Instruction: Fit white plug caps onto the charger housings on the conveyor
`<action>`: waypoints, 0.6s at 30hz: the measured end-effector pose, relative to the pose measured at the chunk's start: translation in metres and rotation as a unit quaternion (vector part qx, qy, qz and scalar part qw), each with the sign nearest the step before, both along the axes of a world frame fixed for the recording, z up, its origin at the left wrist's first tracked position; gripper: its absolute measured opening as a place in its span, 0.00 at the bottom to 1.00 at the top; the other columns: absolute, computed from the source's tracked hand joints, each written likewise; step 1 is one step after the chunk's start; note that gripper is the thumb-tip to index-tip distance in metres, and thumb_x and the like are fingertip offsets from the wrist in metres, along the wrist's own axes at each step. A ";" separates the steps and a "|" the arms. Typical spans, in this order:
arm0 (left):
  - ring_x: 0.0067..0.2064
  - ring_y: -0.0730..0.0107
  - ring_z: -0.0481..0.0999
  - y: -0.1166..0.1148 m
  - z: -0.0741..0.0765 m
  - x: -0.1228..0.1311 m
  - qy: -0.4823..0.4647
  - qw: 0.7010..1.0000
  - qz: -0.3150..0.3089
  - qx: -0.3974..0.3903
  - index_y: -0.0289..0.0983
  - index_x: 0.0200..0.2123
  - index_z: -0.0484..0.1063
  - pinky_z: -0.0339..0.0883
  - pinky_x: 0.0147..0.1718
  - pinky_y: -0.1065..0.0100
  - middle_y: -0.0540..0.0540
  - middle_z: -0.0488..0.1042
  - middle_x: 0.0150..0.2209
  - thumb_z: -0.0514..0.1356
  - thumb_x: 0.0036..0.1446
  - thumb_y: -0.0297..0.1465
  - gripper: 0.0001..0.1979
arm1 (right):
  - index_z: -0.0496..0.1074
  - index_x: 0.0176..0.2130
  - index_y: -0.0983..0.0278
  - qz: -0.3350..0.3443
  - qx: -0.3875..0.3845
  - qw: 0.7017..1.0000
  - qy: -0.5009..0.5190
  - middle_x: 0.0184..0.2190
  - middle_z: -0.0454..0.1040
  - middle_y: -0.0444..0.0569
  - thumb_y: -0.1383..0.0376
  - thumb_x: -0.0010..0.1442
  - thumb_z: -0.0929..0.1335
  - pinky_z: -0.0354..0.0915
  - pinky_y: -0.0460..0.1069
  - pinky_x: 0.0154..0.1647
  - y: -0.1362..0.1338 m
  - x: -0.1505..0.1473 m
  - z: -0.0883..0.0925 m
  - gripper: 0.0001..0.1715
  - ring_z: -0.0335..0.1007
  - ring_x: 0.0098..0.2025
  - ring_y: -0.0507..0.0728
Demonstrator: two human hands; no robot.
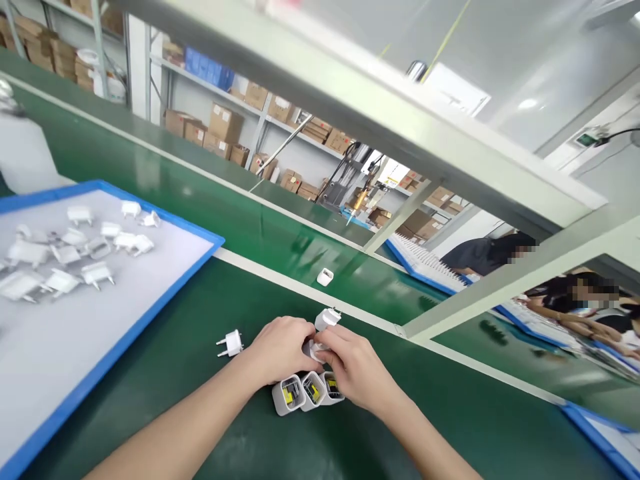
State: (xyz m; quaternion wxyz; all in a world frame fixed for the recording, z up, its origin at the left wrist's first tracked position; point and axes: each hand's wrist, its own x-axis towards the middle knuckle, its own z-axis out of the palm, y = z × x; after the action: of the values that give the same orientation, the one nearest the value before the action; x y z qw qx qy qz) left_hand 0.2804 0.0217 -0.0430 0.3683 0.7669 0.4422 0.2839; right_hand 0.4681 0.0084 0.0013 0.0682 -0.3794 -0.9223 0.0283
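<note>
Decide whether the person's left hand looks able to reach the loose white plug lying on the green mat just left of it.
Probably yes. The plug lies alone on the green mat, close beside the left hand, with nothing between them. That hand, though, is busy gripping a small white part together with the right hand.

Both hands [320, 357] together, fingers curled

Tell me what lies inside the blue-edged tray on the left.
The blue-edged tray holds a loose heap of white plug parts on its pale floor, clustered at the far left. The frame cuts off the tray's left and lower parts, so what lies there cannot be seen.
</note>
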 end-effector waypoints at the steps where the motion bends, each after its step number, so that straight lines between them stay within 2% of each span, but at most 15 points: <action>1: 0.37 0.58 0.76 -0.001 0.001 0.000 0.004 1.000 0.000 0.006 0.39 0.28 0.71 0.59 0.31 0.67 0.46 0.78 0.34 0.68 0.45 0.38 0.11 | 0.67 0.37 0.63 0.005 0.007 1.000 -0.006 0.33 0.69 0.49 0.74 0.66 0.59 0.58 0.49 0.34 0.000 0.001 -0.001 0.11 0.63 0.35 0.56; 7: 0.38 0.61 0.76 -0.011 0.012 0.000 0.055 0.997 -0.030 0.033 0.35 0.33 0.73 0.63 0.34 0.68 0.46 0.78 0.35 0.66 0.51 0.35 0.10 | 0.69 0.36 0.63 0.030 0.034 0.999 -0.020 0.32 0.72 0.47 0.75 0.57 0.64 0.59 0.47 0.36 0.003 0.003 -0.005 0.10 0.66 0.35 0.55; 11: 0.43 0.58 0.77 -0.032 0.033 0.005 0.106 0.991 -0.061 0.052 0.32 0.41 0.74 0.67 0.40 0.65 0.42 0.78 0.41 0.62 0.58 0.32 0.10 | 0.71 0.34 0.63 0.006 0.057 0.998 -0.028 0.32 0.73 0.48 0.73 0.51 0.67 0.61 0.47 0.35 -0.006 0.001 -0.004 0.08 0.69 0.34 0.56; 14: 0.45 0.57 0.77 -0.043 0.054 0.008 0.151 0.982 -0.092 0.070 0.34 0.44 0.74 0.71 0.43 0.63 0.42 0.78 0.43 0.64 0.60 0.31 0.10 | 0.72 0.33 0.63 -0.011 0.096 0.995 -0.030 0.31 0.75 0.49 0.70 0.50 0.69 0.63 0.48 0.33 -0.019 0.004 -0.002 0.07 0.72 0.33 0.59; 16: 0.45 0.59 0.77 -0.040 0.069 0.008 0.170 0.975 -0.111 0.087 0.37 0.46 0.75 0.73 0.43 0.62 0.44 0.78 0.45 0.65 0.62 0.34 0.10 | 0.74 0.39 0.62 -0.029 0.135 0.990 -0.019 0.32 0.77 0.50 0.67 0.56 0.66 0.66 0.49 0.33 -0.021 0.013 -0.007 0.09 0.75 0.34 0.60; 17: 0.46 0.60 0.77 -0.034 0.075 0.008 0.171 0.973 -0.118 0.097 0.39 0.47 0.75 0.74 0.44 0.61 0.44 0.77 0.47 0.64 0.64 0.35 0.10 | 0.73 0.46 0.61 -0.049 0.153 0.987 -0.008 0.36 0.79 0.51 0.66 0.59 0.65 0.68 0.50 0.35 -0.018 0.019 -0.012 0.15 0.77 0.37 0.62; 18: 0.48 0.61 0.77 -0.026 0.081 0.008 0.165 0.973 -0.123 0.106 0.40 0.48 0.74 0.74 0.46 0.61 0.44 0.76 0.49 0.63 0.65 0.37 0.11 | 0.71 0.53 0.60 -0.112 0.159 0.979 0.056 0.37 0.79 0.51 0.64 0.59 0.65 0.69 0.51 0.36 -0.011 0.027 -0.018 0.21 0.78 0.37 0.62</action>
State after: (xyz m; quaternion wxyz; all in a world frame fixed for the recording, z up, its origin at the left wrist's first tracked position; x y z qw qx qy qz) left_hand 0.2884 -0.0043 0.0379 0.2390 0.8866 0.3661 0.1511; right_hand 0.4956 -0.0022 -0.0166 0.1820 -0.4628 -0.8612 -0.1054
